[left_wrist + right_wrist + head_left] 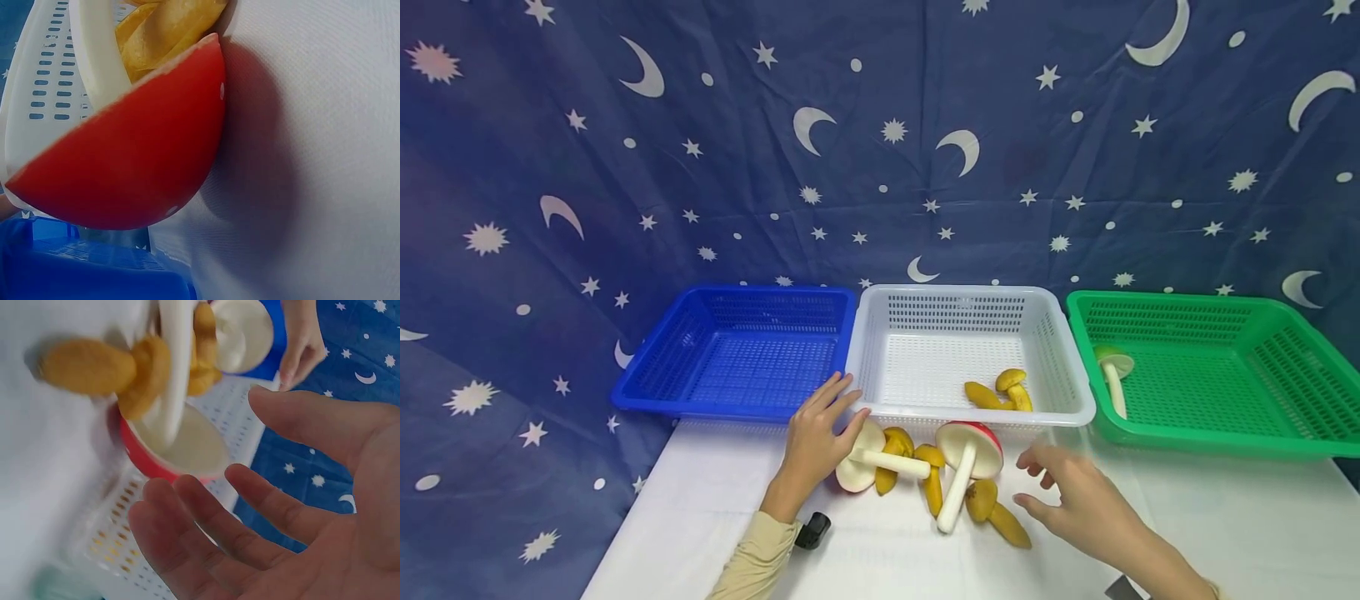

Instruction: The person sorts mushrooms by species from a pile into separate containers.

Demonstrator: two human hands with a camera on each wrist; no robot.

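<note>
My left hand (816, 446), fingers loosely extended, hovers beside a red-capped toy mushroom (144, 150) whose white stem points right in the head view. To the right, my right hand (1078, 504) holds nothing, its thumb and fingers spread apart. The nearest mushroom to it is a brown-yellow one (1007, 523), with a second red-capped mushroom (958, 492) lying just left of that. Two more yellow mushrooms (932, 479) lie between the red-capped pair, one (887, 479) partly covered by a white stem. Whether the left fingertips touch the cap or a basket rim, I cannot tell.
Behind the mushrooms stand a blue basket (715, 410), a white basket (977, 416) with yellow mushrooms inside, and a green basket (1225, 446) holding a green-capped mushroom (1115, 379). A small black object (813, 531) lies by the left wrist. A starry curtain (880, 167) hangs behind.
</note>
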